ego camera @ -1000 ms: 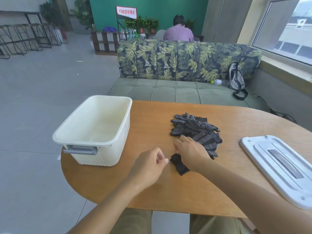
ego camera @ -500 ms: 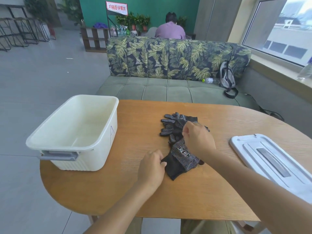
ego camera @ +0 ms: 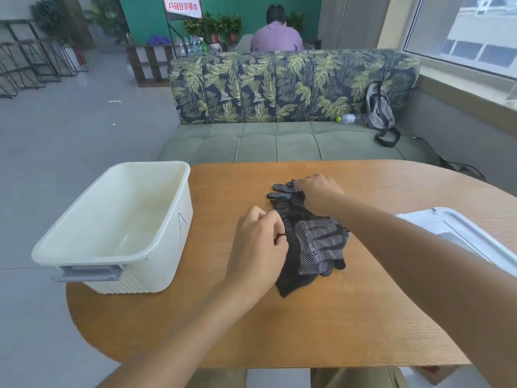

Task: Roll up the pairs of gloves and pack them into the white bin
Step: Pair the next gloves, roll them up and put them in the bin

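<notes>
Gloves (ego camera: 310, 236), black with white dots, lie heaped at the centre of the round wooden table (ego camera: 307, 326). The left hand (ego camera: 258, 247) pinches the near glove's dark cuff edge between curled fingers and thumb. The right hand (ego camera: 319, 193) sits on the pile's far end, toward 12 o'clock, fingers bent down onto the glove fingertips; whether it grips them I cannot tell. The white bin (ego camera: 117, 228) stands at 9 o'clock, its lid (ego camera: 461, 236) at 3 o'clock.
</notes>
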Demonstrator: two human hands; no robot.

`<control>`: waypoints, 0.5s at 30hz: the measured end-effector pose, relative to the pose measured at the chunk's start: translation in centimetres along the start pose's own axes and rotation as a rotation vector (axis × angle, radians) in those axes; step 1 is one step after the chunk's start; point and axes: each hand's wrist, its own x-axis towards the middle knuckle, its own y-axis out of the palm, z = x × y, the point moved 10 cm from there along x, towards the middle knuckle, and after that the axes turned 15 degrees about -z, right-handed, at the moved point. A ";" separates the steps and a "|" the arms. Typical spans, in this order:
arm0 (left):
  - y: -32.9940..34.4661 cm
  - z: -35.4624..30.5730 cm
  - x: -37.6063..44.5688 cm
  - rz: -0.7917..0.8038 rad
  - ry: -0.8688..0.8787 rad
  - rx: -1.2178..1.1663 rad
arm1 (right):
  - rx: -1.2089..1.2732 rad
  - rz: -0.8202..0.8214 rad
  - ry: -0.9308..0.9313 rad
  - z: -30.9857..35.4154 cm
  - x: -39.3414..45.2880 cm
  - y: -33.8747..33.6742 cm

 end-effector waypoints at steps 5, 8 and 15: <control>-1.4 -0.6 3.3 0.141 -0.090 -0.044 | 0.028 -0.044 0.022 -0.4 -0.1 -0.5; -3.7 -1.2 6.3 0.114 -0.088 -0.092 | 0.134 -0.116 0.075 -1.0 -0.8 -1.7; -8.7 -2.3 12.6 0.010 0.215 0.152 | 0.141 -0.226 0.070 -1.6 -1.9 -3.4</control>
